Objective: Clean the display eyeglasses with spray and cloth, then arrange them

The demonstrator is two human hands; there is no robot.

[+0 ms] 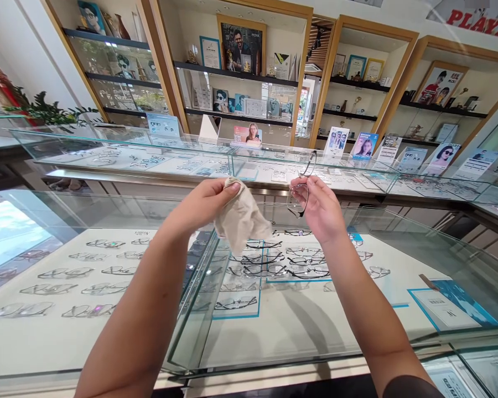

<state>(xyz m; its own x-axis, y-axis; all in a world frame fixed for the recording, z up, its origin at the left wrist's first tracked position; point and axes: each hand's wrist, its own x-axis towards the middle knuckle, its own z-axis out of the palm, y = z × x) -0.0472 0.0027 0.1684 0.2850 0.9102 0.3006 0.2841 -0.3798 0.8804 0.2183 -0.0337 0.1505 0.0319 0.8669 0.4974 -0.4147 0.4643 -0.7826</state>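
My left hand (205, 203) pinches a crumpled beige cloth (243, 215) between thumb and fingers, and the cloth hangs down to the right. To its right, my right hand (318, 205) grips a pair of dark-framed eyeglasses (297, 200) by the frame. The glasses are held upright on edge, with a lens below the fingertips and a dark part sticking up above them. Cloth and glasses are apart, both raised above the glass display case. Some of the left fingers are hidden behind the cloth.
Below my arms, a glass display case (274, 354) holds several rows of eyeglasses (236, 303). A second glass counter (170, 171) runs across behind it, with upright advertising cards (336, 142) on top. Wooden shelves (236, 72) stand at the back, and a green plant (52, 110) at the left.
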